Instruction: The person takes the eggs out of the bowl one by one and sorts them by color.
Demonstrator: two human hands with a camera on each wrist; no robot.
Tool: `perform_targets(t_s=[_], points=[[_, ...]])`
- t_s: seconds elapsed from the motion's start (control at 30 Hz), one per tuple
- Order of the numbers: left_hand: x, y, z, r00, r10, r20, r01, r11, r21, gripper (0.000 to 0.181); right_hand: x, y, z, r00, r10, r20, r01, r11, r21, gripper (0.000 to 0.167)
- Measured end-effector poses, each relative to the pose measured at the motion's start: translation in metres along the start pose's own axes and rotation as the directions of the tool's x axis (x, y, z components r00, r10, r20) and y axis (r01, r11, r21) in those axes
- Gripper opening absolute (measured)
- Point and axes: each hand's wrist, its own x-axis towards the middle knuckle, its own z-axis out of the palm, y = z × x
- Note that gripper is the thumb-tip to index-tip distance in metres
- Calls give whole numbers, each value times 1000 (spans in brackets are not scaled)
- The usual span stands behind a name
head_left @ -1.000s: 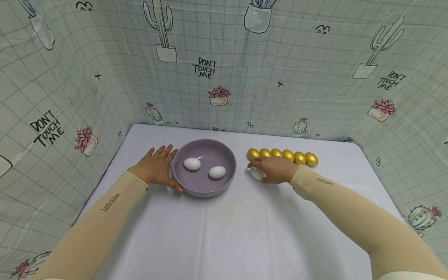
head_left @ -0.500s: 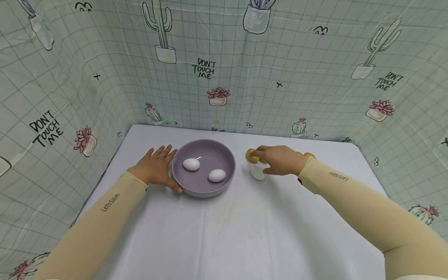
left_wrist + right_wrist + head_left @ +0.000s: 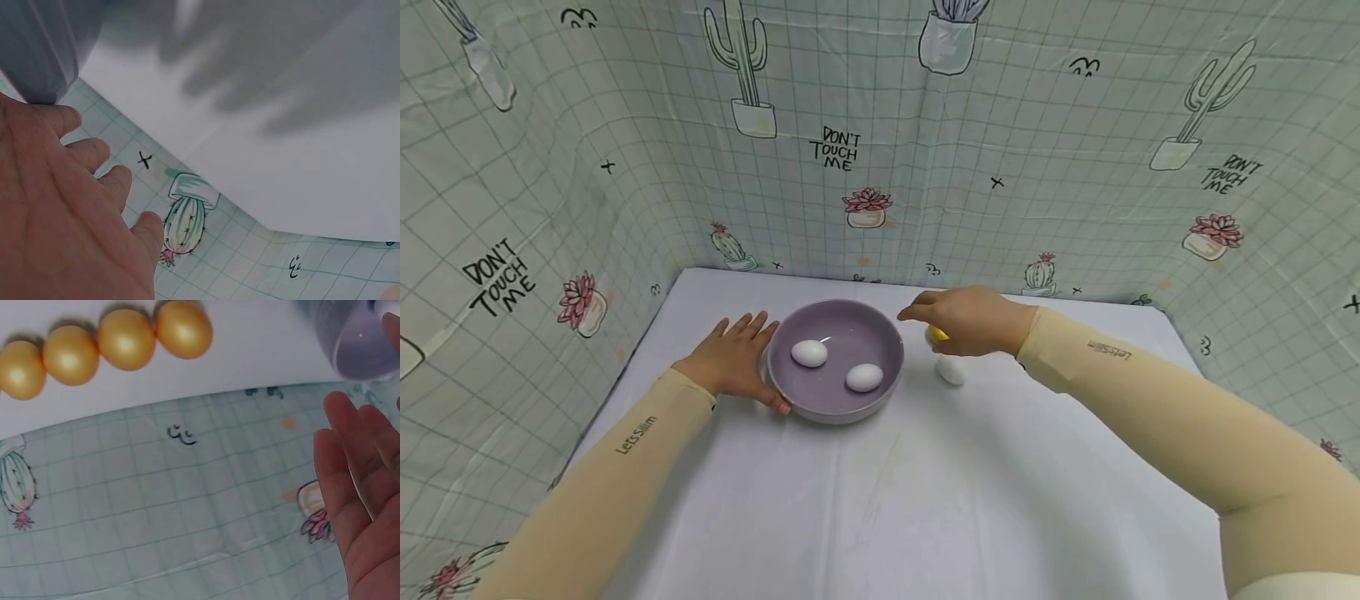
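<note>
A mauve bowl [image 3: 837, 412] stands left of centre in the head view with two white eggs [image 3: 809, 353] in it. My left hand [image 3: 728, 357] lies spread against the bowl's left side, its thumb by the near rim. My right hand [image 3: 973, 320], held above the table right of the bowl, has extended fingers and no object seen in its grasp. Below it a white egg [image 3: 952, 370] lies on the table. One gold egg [image 3: 936, 334] peeks out beneath the hand; the right wrist view shows several gold eggs [image 3: 125, 340] in a row.
White cloth covers the table [image 3: 865, 517]. Behind and on both sides hangs a grid-patterned curtain [image 3: 925, 150] with cactus drawings, reaching the table's back edge. In the left wrist view the bowl's wall [image 3: 50, 50] shows beside my fingers.
My right hand has left the white egg lying on the table and has moved up and leftward over the gold eggs, towards the bowl. My left hand stays at the bowl.
</note>
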Motion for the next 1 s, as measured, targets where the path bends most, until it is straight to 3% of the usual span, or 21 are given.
perform_targets(t_s=[0.3,0.7,1.0], points=[[-2,0,-1,1000,-9,3,9,1000,-2,142,24,-29,-4,994,-104,28,105,994,-26,61],[-4,2,-2,1000,6,2,-6,1000,-26,142,60,-51,14,981,-169,94,173,984,-38,57],[-3,0,-1,1000,-3,18,3,1000,-20,142,83,-51,33,979,-143,143,150,988,-39,53]])
